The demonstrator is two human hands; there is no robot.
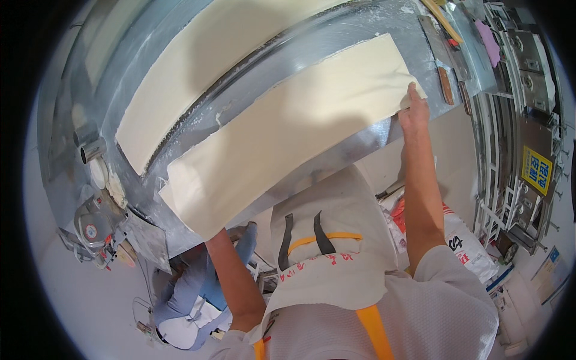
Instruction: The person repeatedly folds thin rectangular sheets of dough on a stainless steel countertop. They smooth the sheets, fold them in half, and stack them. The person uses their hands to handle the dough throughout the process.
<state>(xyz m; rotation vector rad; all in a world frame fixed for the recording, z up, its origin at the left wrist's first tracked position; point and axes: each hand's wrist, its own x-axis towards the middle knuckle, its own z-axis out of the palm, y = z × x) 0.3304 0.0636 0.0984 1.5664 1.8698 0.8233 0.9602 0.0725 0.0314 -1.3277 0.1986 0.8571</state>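
A long, wide sheet of pale dough (288, 121) slants across the metal worktable (180, 243) before me. Its right end is in my right hand (414, 108), the thumb on top and the fingers under the edge. At the sheet's lower left end, my left hand (217, 237) is mostly hidden beneath the dough, so its fingers do not show. Beyond a dark curved gap, a second long dough sheet (157, 108) lies flat. Patches of flour mark the metal between and around the sheets.
Wide-bladed knives with wooden handles (445, 85) lie at the right end. A digital-looking appliance (92, 225), a metal cup (92, 150) and a metal plate (146, 234) stand at the left. A co-worker (189, 297) is at the lower left. White sacks (468, 247) lie on the right.
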